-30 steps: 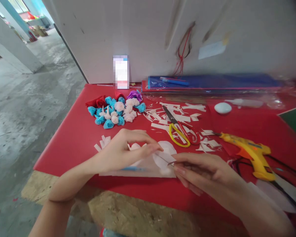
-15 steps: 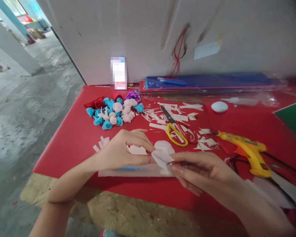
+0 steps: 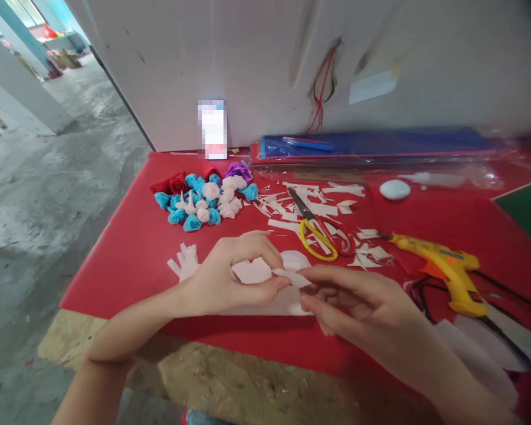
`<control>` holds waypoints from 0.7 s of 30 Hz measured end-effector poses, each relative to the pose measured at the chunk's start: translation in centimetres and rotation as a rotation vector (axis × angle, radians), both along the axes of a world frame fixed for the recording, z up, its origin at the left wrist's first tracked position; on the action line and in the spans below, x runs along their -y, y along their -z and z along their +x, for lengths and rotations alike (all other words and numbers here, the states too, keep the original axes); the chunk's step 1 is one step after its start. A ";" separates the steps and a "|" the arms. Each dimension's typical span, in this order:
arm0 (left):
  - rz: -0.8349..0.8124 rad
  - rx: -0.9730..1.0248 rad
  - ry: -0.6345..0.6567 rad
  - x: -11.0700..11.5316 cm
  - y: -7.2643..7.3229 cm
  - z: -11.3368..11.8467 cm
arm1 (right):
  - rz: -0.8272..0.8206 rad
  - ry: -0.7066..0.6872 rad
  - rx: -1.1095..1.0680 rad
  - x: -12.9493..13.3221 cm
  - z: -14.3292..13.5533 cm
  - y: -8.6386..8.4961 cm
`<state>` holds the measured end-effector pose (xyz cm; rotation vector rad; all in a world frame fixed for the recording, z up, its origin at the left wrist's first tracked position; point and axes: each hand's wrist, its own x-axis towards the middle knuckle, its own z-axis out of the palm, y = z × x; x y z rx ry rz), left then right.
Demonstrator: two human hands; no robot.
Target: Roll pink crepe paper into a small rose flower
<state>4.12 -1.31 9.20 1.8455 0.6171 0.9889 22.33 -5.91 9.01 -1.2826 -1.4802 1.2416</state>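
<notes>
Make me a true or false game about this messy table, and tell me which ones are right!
1. The glue gun is yellow. True.
2. The right hand is holding the scissors. False: they lie on the table among white paper scraps.
3. The fingers of the left hand and right hand meet at a small white paper piece. True.
4. All the flowers are blue. False: some are red, purple or pale pink.
5. The scissors have one yellow handle and one red handle. True.
</notes>
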 end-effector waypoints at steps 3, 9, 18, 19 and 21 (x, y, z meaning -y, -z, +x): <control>0.025 -0.002 -0.001 0.1 0.4 0.3 | -0.002 0.044 0.025 0.0 -0.4 -0.2; 0.066 -0.020 -0.035 0.3 0.6 0.5 | -0.033 0.096 0.053 0.1 -1.0 -1.1; -0.071 -0.036 -0.078 0.2 0.5 0.4 | -0.114 0.069 0.013 -0.1 -0.2 -0.7; -0.093 -0.033 -0.091 0.2 0.5 0.3 | -0.123 0.068 0.006 -0.2 -0.1 -0.6; -0.096 -0.021 -0.125 -0.1 0.5 0.1 | -0.131 0.017 -0.040 -0.4 0.1 -0.3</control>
